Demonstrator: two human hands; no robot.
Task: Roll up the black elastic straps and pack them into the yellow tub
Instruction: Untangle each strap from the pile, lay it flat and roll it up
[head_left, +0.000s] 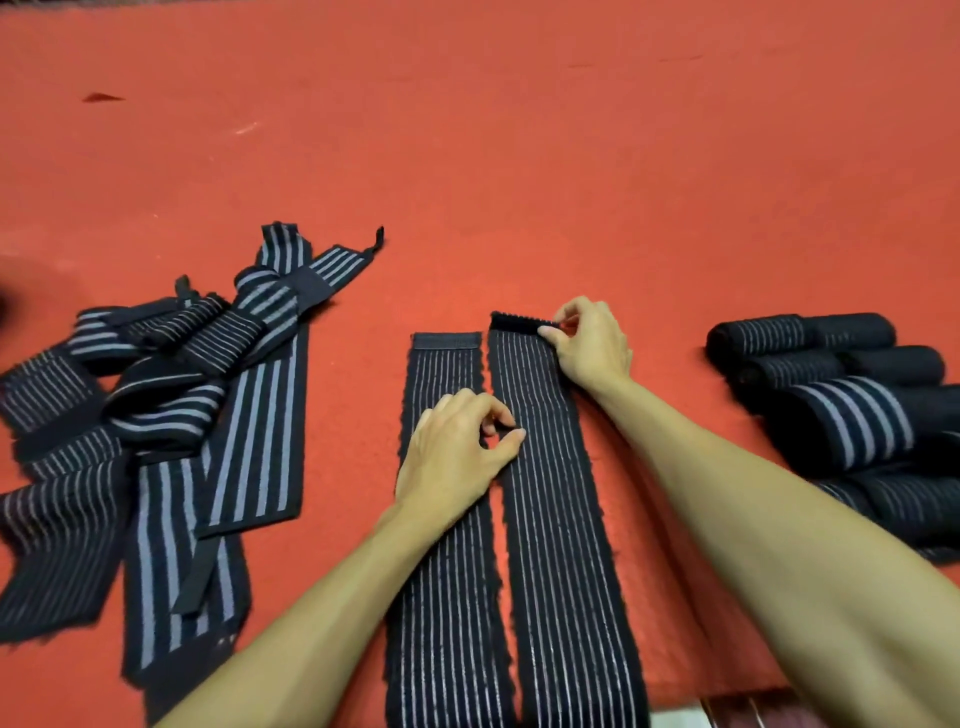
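Straps, black, grey-striped, lying flat

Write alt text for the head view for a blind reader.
The right hand pinches the far end of a black elastic strap on a red surface; the left hand pinches its edge. Another strap lies alongside, loose straps left, rolled straps right.

Beyond the flat straps the red mat lies open, free to pass. Left of the straps there's a narrow bare lane, then the loose pile blocks. Right of them a bare strip, then the rolls block.
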